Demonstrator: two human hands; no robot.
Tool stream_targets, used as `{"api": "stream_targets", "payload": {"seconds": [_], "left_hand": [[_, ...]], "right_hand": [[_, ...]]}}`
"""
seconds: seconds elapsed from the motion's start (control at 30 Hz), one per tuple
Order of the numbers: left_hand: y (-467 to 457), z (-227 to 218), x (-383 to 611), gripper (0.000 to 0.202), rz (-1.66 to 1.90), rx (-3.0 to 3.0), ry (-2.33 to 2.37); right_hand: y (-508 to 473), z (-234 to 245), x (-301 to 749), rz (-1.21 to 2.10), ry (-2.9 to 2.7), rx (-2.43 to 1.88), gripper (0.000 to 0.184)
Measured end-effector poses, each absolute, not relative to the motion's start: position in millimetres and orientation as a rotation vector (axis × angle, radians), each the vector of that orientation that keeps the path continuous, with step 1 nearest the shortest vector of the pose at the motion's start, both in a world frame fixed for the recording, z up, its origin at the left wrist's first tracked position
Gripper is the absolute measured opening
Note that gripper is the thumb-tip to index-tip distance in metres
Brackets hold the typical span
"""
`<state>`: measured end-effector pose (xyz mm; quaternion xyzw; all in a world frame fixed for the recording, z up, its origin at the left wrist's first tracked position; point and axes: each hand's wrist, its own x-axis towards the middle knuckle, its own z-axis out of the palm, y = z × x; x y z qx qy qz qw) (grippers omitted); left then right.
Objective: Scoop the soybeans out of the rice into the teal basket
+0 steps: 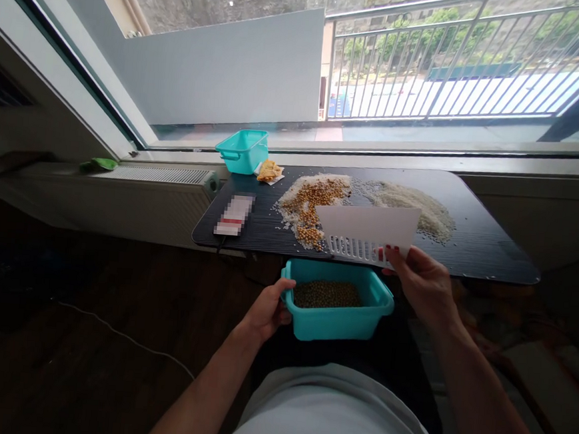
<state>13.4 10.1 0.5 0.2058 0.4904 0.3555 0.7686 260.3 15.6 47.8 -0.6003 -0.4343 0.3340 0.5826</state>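
My left hand (268, 310) grips the left rim of a teal tub (336, 321) on my lap, just below the table's front edge. The tub holds brownish-green beans (327, 293). My right hand (422, 281) pinches a white slotted scraper (368, 231) by its lower right corner, held over the table edge above the tub. On the black table (487, 249) lies a pile of yellow beans mixed with rice (311, 202), just left of the scraper. A heap of plain white rice (415, 205) spreads behind and to the right of it.
A second, smaller teal tub (242, 150) stands at the table's back left, with a yellow snack on paper (270, 170) beside it. A phone (234, 214) lies on the table's left part. A radiator (157, 176) and window sill run behind. A white cable (124, 338) crosses the dark floor.
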Motion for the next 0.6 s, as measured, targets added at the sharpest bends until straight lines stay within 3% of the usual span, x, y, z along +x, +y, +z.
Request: {"api": "stream_targets", "payload": {"seconds": [0.6], "left_hand": [[9.2,2.8,13.8,0.033,0.780,0.455,1.073]], "right_hand": [[16.9,50.9,255.2,0.786,-1.034,-1.387,0.026]]}}
